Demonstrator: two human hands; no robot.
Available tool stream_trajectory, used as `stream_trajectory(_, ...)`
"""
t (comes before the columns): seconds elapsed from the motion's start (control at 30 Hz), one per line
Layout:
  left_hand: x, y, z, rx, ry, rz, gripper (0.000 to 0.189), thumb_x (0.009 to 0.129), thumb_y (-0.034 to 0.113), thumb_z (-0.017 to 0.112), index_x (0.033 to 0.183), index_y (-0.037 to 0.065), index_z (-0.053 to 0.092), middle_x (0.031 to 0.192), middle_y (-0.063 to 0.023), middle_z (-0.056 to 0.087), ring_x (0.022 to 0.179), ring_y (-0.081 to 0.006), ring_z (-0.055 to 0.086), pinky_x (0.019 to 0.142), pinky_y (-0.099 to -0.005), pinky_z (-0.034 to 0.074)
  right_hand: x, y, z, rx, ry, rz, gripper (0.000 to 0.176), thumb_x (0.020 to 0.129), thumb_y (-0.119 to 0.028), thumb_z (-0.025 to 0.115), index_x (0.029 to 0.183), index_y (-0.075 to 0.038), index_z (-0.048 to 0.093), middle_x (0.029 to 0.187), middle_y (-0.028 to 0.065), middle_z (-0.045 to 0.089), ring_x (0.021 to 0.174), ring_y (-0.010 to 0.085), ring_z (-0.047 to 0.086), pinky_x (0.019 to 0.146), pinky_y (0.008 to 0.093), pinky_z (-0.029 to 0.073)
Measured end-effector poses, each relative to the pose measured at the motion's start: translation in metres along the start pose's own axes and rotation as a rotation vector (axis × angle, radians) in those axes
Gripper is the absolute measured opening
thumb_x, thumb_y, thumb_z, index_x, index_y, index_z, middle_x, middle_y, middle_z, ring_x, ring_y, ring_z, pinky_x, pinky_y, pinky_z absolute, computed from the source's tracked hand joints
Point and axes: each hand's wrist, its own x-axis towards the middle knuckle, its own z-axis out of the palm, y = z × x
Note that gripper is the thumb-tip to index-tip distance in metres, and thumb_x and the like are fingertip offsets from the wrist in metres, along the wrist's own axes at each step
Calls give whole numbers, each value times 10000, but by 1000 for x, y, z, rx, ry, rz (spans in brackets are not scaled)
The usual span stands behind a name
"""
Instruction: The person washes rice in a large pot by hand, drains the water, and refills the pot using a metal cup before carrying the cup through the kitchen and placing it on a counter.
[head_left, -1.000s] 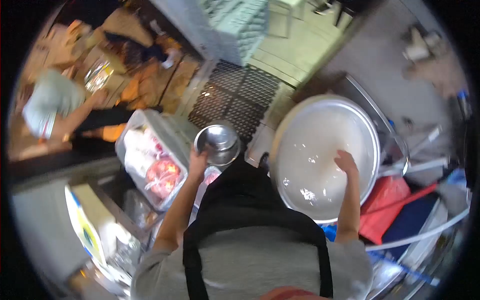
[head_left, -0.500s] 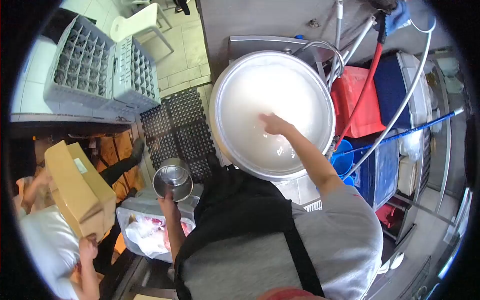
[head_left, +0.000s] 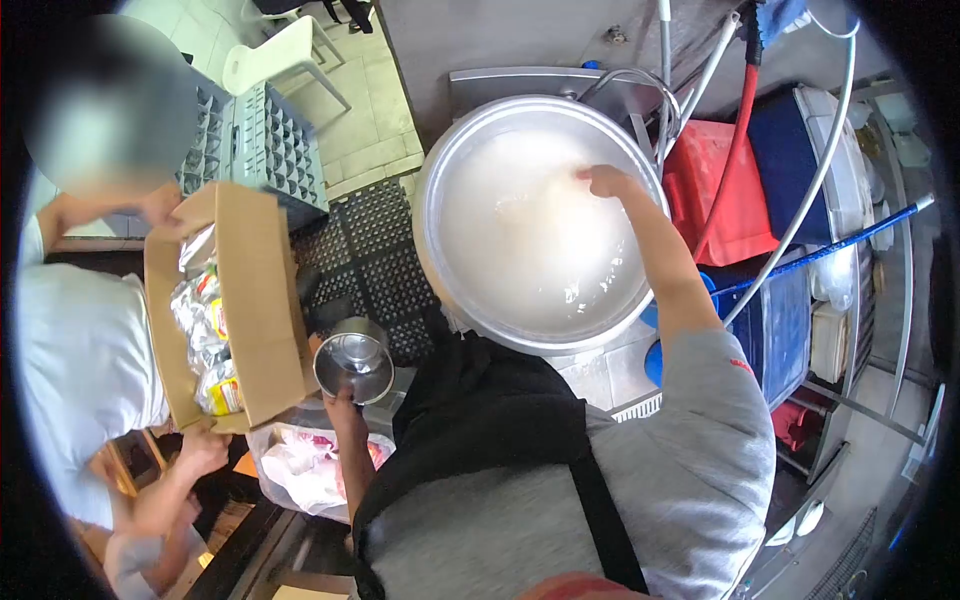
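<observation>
A large round metal pot [head_left: 432, 240] holds cloudy whitish liquid with pale matter under the surface. Over its right part is my right hand [head_left: 608, 183], fingers curled together at the liquid; whether anything is between them is too small to tell. My left hand [head_left: 343, 400] grips a shiny metal container [head_left: 355, 365], its open top facing up, left of my black apron. Just beyond it, a co-worker in a white shirt [head_left: 90, 350] holds an open cardboard box [head_left: 262, 310] of wrapped packets [head_left: 215, 345] with both hands.
Grey glass racks [head_left: 270, 150] and a white chair [head_left: 280, 60] stand at upper left, above a black rubber mat [head_left: 375, 225]. Red [head_left: 720, 190] and blue bins [head_left: 790, 180], hoses and a blue pole [head_left: 850, 243] are on the right. A tub with plastic bags [head_left: 310, 465] lies below the metal container.
My right hand has moved right across the pot. The co-worker has come closer with the box, now tilted so its packets show. My left hand still holds the metal container.
</observation>
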Motion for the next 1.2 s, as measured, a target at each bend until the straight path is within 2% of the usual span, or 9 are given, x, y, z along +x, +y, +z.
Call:
stream_trajectory(0.13,-2,-12,11,48,-24,-76,481,691,7,486,1165,38,409,1089,-91,501,961,-205,494,821,-324,402,-17,41,65,-135,13,-75,544,708,-136,451,1247,-155,375,1210,123,442,1005,260,509,858,334,409)
stream_trajectory(0.2,-14,-8,24,111,-17,-78,472,686,8,481,1153,35,418,1071,-93,508,947,-205,500,810,-324,407,-83,-18,32,350,-271,295,589,707,-143,465,1278,-162,324,1280,106,363,1017,250,502,878,388,395)
stream_trajectory(0.33,-16,-28,31,3,-51,44,452,672,-3,465,1122,37,441,1014,-90,528,899,-207,516,774,-319,425,-100,-27,91,709,-546,125,615,732,-242,563,1289,-195,305,1307,76,325,1070,264,440,625,393,504)
stream_trajectory(0.43,-17,-33,36,37,-38,-58,473,658,-9,454,1127,50,442,1006,-87,532,888,-206,523,733,-324,447,-96,-90,98,356,-419,-142,630,718,-214,551,1259,-18,294,1221,219,387,1048,332,456,830,399,417)
stream_trajectory(0.67,-39,-6,59,31,-3,16,469,692,-6,457,1151,77,403,990,-83,522,838,-209,549,586,-314,499,-56,-128,30,225,316,-640,137,644,-176,583,747,-90,611,721,101,589,741,274,566,672,376,447)
stream_trajectory(0.8,-28,-26,22,35,59,-18,455,698,-21,438,1139,76,387,967,-101,526,759,-201,579,507,-289,504,-43,-87,-4,-57,222,-430,113,615,-87,557,714,-72,610,730,116,593,715,283,564,652,372,441)
stream_trajectory(0.9,-46,-18,22,-22,111,1,427,706,-14,437,1121,76,390,959,-100,527,730,-194,578,499,-295,505,-63,-35,-18,161,719,-238,207,640,-56,511,813,-80,622,897,142,590,878,307,543,782,366,425)
stream_trajectory(1.03,-49,-20,6,-25,296,-76,405,721,42,482,1106,92,365,933,-91,520,674,-192,566,453,-274,485,-71,24,-28,56,712,133,241,726,-183,521,915,-57,600,877,176,586,833,318,562,735,370,439)
stream_trajectory(1.2,-49,-3,10,-126,460,-32,419,716,45,488,1104,98,339,871,-102,520,586,-180,551,370,-260,441,-84,38,-8,-1,908,75,295,690,-44,521,981,-20,570,949,160,569,912,332,502,804,393,405)
